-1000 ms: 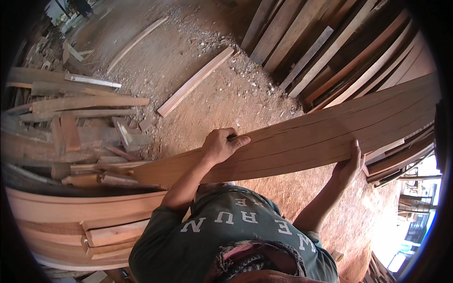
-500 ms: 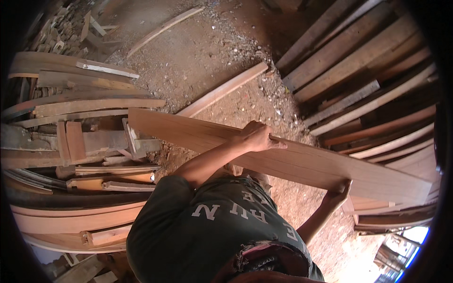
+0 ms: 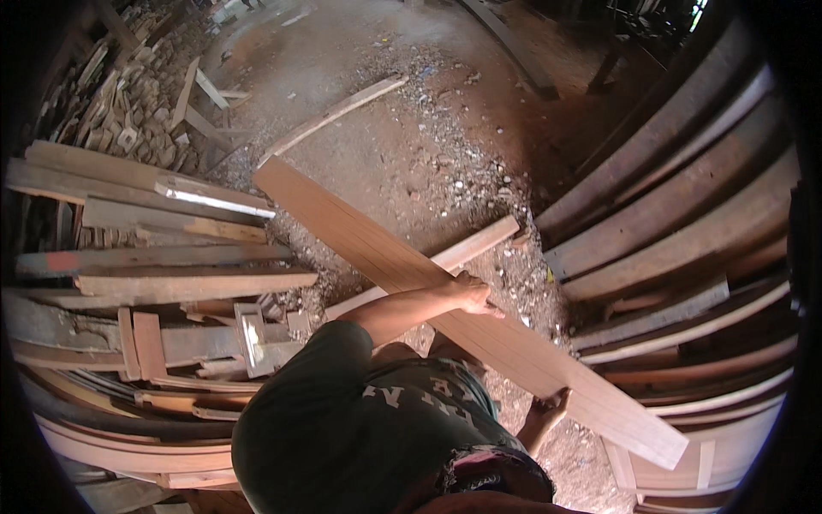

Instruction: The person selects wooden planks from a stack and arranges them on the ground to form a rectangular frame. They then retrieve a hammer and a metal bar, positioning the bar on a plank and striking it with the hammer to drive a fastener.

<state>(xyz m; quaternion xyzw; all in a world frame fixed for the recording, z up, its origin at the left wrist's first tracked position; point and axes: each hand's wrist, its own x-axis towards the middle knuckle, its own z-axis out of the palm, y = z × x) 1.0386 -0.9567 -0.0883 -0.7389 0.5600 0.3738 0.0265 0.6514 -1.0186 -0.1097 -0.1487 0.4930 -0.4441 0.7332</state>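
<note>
Boards (image 3: 197, 283) flank a dirt floor (image 3: 368, 154). Left hand (image 3: 469, 294) and right hand (image 3: 546, 415) both grip one long plank (image 3: 505, 344); white letters (image 3: 445, 404) cross the green shirt (image 3: 317, 411).

1. Plank (image 3: 360, 236): lies diagonally before the person, far end left, near end right.
2. Left hand (image 3: 469, 295): at plank's far edge, about mid-length. Right hand (image 3: 546, 413): at near edge, closer to right end.
3. Batten (image 3: 479, 243): on ground (image 3: 402, 184), crossing beneath plank.
4. Strip (image 3: 338, 116): on ground, beyond batten.
5. Stack (image 3: 205, 284): left; scrap pile (image 3: 128, 120) beyond it.
6. Boards (image 3: 685, 238): right side.
</note>
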